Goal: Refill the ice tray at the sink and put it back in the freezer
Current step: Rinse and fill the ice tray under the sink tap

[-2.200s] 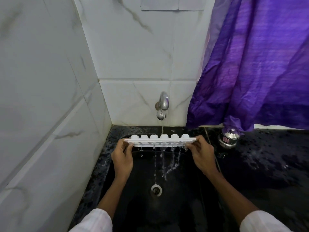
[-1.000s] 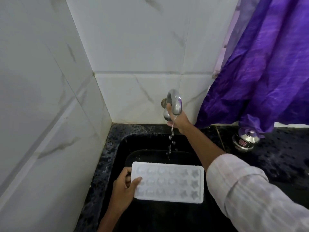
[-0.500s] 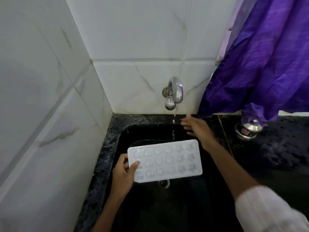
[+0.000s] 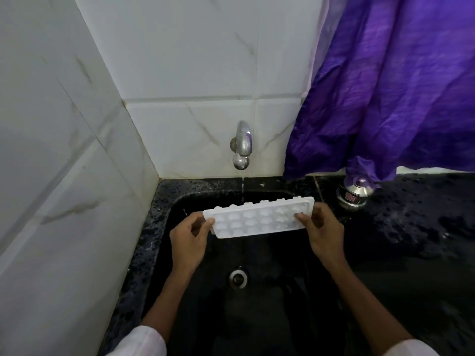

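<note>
Fingers (image 4: 303,219): curled; your left hand (image 4: 189,240) and right hand (image 4: 322,232) each pinch one end of the ice tray (image 4: 257,219).
Tray: over the black sink (image 4: 270,317), tipped toward you, cavities showing.
Water: thin stream from the tap (image 4: 241,145) reaches the tray's far edge.
Counter: steel pot (image 4: 356,192) at right.
</note>
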